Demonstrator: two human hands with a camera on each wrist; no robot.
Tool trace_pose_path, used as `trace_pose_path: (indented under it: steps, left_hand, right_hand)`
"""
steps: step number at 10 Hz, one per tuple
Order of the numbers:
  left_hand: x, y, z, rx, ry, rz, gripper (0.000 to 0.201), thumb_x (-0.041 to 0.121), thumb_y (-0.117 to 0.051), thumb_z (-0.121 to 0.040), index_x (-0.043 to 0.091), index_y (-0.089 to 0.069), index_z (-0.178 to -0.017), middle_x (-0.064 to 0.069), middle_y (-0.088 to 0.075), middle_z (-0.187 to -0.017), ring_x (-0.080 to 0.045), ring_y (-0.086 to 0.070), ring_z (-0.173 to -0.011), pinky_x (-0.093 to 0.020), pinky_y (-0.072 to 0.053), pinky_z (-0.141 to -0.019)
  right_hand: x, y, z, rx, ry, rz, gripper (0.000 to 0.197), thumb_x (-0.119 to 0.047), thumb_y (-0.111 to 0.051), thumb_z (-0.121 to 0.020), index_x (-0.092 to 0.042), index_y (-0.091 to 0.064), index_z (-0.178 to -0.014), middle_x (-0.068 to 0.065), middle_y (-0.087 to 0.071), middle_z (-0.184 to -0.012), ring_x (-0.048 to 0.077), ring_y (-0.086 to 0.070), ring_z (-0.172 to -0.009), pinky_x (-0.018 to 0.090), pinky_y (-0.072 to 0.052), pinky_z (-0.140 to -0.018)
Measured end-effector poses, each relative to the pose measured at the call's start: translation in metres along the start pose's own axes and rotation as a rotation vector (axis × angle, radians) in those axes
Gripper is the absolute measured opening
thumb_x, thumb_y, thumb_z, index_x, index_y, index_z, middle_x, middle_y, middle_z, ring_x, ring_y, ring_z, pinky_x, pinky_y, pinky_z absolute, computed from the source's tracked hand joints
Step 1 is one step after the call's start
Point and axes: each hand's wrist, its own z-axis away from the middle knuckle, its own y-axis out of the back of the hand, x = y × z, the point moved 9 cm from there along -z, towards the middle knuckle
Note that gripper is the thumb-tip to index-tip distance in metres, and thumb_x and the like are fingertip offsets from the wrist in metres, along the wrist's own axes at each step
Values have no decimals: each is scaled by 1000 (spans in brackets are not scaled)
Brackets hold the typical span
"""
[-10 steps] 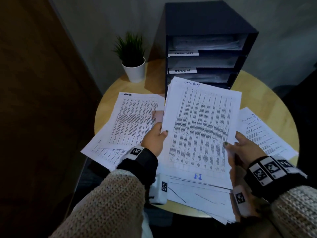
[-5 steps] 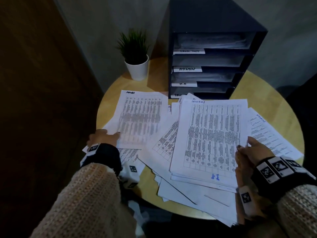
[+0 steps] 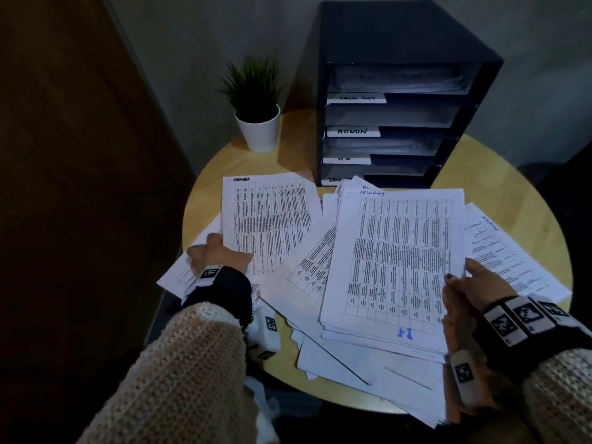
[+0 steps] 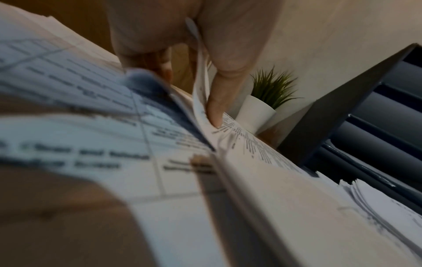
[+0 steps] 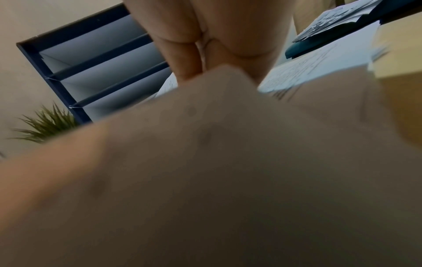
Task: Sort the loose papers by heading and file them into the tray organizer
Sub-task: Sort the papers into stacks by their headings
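sorting half done, both hands on paper

papers are already in the tray organizer (image 3: 407, 33): the upper slots show pale sheets behind their labels, and one label reads "admin". how full each slot is you cannot tell from here. most of the work looks still ahead of you, since loose sheets cover much of the round table (image 3: 499, 174) in overlapping piles, some hanging over its near edge.

your left hand (image 3: 217, 256) pinches the near left corner of the admin sheet (image 3: 272, 219), which lies at the left of the spread, just in front of the organizer. in the left wrist view the thumb (image 4: 224, 72) presses down on top of the lifted edge and the other fingers curl below it, so the grip is narrow and closed on that sheet.

your right hand (image 3: 474, 286) holds the security stack (image 3: 397, 251) by its right edge, thumb on top; the fingers beneath are hidden, so how far they curl you cannot tell. another sheet headed admin (image 3: 512, 251) lies flat just to the right of that stack.

judging by the headings, the admin sheet is next for its slot, and the scattered admin pages want gathering first.
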Motion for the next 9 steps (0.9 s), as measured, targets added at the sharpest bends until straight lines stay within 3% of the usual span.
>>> trace_pose_path:
  steps: [1, 2, 3, 4, 5, 6, 7, 8, 9]
  left_hand:
    - [-4, 3, -7, 51, 17, 228, 58, 28, -74, -75, 18, -40, -121, -15, -40, -129, -36, -51, -107, -39, -47, -82]
    - [-2, -2, -9, -17, -8, 361, 47, 29, -68, -84, 9, -54, -124, -16, -62, -117, -32, -61, -97, -36, -49, -86]
    - [5, 3, -8, -19, -84, 312, 32, 20, -58, -91, 11, -59, -122, -14, -63, -116, -33, -59, -97, -36, -48, -87]
    - [13, 30, -2, 146, -179, 333, 28, 11, -48, -94, 15, -56, -120, -12, -61, -111, -29, -53, -83, -31, -41, -75]
    - [25, 66, 21, 321, -297, 450, 26, 11, -44, -95, 15, -56, -118, -10, -58, -101, -26, -53, -88, -28, -38, -74]
    - [27, 93, 40, 403, -359, 613, 25, 10, -42, -96, 15, -55, -117, -4, -56, -97, -18, -51, -86, -20, -35, -68]
    - [25, 106, 54, 484, -359, 707, 24, 8, -41, -96, 13, -54, -116, -4, -57, -102, -15, -50, -89, -20, -36, -69]
    - [21, 111, 52, 467, -311, 899, 30, 6, -36, -99, 2, -50, -126, -10, -52, -105, -14, -45, -87, -10, -37, -58]
    - [15, 110, 44, 446, -256, 1061, 32, 11, -35, -100, 3, -52, -125, -1, -52, -102, -14, -50, -93, -8, -38, -70]
  right_hand:
    - [2, -2, -4, -6, 6, -12, 35, -13, -56, -92, -11, -52, -126, 18, -64, -114, 30, -60, -97, 35, -43, -87]
    - [5, -2, -6, -6, 13, -36, 36, -13, -57, -91, -12, -53, -127, 17, -64, -114, 32, -60, -101, 36, -42, -90]
    - [8, -3, -9, -14, 18, -53, 35, -13, -57, -92, -15, -53, -126, 15, -65, -107, 29, -59, -94, 33, -41, -85]
    - [12, -3, -13, -23, 9, -84, 31, -15, -58, -91, -19, -55, -122, 12, -64, -99, 33, -61, -97, 37, -44, -89]
    - [17, -2, -18, -46, -16, -83, 18, -20, -57, -92, -22, -57, -109, 9, -62, -95, 28, -59, -90, 35, -43, -85]
    - [36, -2, -36, -37, -58, -151, 24, -25, -57, -92, -17, -59, -114, 8, -69, -93, 30, -63, -90, 38, -46, -87]
    - [52, -11, -43, -94, -114, -441, 30, -20, -68, -83, -13, -61, -111, 5, -63, -57, 24, -59, -59, 30, -49, -65]
    - [63, -18, -45, -126, -181, -669, 65, -31, -89, -51, -14, -65, -109, 11, -55, -65, 26, -49, -63, 32, -42, -65]
    - [67, -15, -45, -90, -172, -728, 37, -7, -61, -86, -9, -58, -123, 8, -56, -60, 27, -48, -62, 32, -41, -64]
